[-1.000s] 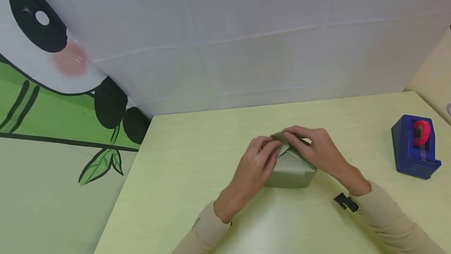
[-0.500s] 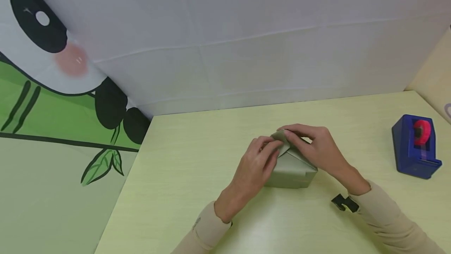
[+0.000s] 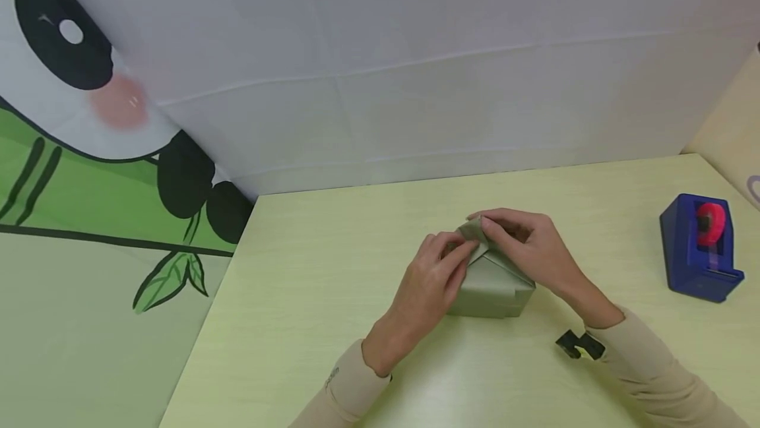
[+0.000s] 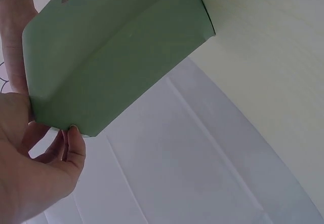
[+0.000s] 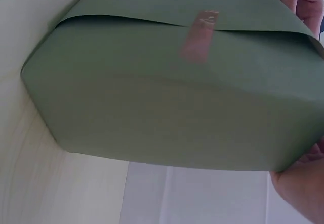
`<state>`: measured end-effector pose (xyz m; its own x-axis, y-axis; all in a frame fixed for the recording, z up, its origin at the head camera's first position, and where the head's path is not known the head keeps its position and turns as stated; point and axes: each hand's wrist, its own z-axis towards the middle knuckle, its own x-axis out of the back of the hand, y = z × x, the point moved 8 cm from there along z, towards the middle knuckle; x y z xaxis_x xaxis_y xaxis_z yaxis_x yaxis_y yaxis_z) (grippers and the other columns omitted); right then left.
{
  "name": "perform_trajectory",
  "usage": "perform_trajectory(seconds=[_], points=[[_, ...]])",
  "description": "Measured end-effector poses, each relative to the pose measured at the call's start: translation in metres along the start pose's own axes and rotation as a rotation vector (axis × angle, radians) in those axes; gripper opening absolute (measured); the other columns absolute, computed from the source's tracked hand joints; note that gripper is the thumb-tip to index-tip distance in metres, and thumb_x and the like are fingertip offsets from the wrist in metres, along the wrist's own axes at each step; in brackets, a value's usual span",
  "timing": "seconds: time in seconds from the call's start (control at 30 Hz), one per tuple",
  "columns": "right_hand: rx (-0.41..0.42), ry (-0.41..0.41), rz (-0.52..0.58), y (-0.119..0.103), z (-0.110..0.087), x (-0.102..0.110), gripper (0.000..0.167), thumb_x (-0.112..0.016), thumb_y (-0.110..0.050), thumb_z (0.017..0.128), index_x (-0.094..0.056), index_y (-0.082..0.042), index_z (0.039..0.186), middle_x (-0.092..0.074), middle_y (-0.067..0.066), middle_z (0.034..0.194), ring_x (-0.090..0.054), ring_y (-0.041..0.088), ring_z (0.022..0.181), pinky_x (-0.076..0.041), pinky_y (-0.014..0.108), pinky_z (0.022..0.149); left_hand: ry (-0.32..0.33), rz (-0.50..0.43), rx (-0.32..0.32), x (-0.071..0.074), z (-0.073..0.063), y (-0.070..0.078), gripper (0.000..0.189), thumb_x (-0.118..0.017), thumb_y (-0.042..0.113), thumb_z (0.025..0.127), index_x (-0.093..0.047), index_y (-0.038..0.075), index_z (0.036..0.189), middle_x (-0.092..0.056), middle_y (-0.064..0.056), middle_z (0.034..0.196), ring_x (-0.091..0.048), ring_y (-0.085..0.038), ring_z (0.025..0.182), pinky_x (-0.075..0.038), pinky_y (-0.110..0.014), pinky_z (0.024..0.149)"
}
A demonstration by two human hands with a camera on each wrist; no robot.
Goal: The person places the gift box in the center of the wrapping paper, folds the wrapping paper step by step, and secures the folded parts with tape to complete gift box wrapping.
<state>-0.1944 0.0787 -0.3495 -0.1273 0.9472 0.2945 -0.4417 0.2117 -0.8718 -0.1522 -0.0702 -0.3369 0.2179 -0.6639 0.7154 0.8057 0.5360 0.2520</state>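
A parcel wrapped in green paper stands on the table, its top end folded into overlapping flaps. From the left side my left hand pinches a paper flap at the top, and the left wrist view shows thumb and finger on the paper's edge. My right hand grips the folded paper close by, thumb on the near side. A strip of pinkish tape crosses a paper seam in the right wrist view. Some fingertips are hidden behind the paper.
A blue tape dispenser with a pink roll stands at the table's right. A black clip-like piece sticks out from the right sleeve. White cloth hangs behind the pale table, with a cartoon print at the left.
The right fingers have shifted slightly over the top of the folded paper. My left fingertips have moved a little along the flap. The parcel stays in place.
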Motion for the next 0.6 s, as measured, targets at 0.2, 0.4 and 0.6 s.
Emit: perform_trajectory(seconds=[0.2, 0.4, 0.6], points=[[0.099, -0.033, -0.072, -0.0005, -0.0008, 0.0028, 0.031, -0.061, -0.004, 0.103, -0.07, -0.012, 0.131, -0.073, 0.005, 0.122, -0.07, 0.008, 0.098, -0.054, 0.019, 0.078, -0.006, -0.002, -0.005, -0.004, 0.0004, -0.0005, 0.023, -0.068, -0.003, 0.095, -0.075, 0.002, 0.116, -0.064, -0.01, 0.114, -0.06, -0.023, 0.097, -0.053, -0.023, 0.083], [0.26, 0.006, -0.133, -0.0067, 0.0004, 0.0037, 0.032, -0.064, 0.009, 0.096, -0.074, -0.006, 0.123, -0.075, 0.006, 0.116, -0.07, 0.003, 0.104, -0.055, 0.017, 0.086, -0.009, -0.006, -0.007, -0.0051, 0.0014, -0.0016, 0.022, -0.067, -0.003, 0.096, -0.075, 0.002, 0.116, -0.063, -0.01, 0.114, -0.06, -0.023, 0.096, -0.053, -0.023, 0.083], [0.174, 0.046, -0.123, -0.0031, -0.0007, 0.0026, 0.026, -0.064, 0.0, 0.1, -0.075, -0.009, 0.122, -0.076, 0.003, 0.114, -0.071, 0.004, 0.097, -0.055, 0.016, 0.078, -0.014, 0.02, -0.032, -0.0052, 0.0006, -0.0008, 0.024, -0.067, -0.003, 0.095, -0.075, 0.002, 0.118, -0.063, -0.011, 0.115, -0.06, -0.024, 0.097, -0.053, -0.024, 0.084]])
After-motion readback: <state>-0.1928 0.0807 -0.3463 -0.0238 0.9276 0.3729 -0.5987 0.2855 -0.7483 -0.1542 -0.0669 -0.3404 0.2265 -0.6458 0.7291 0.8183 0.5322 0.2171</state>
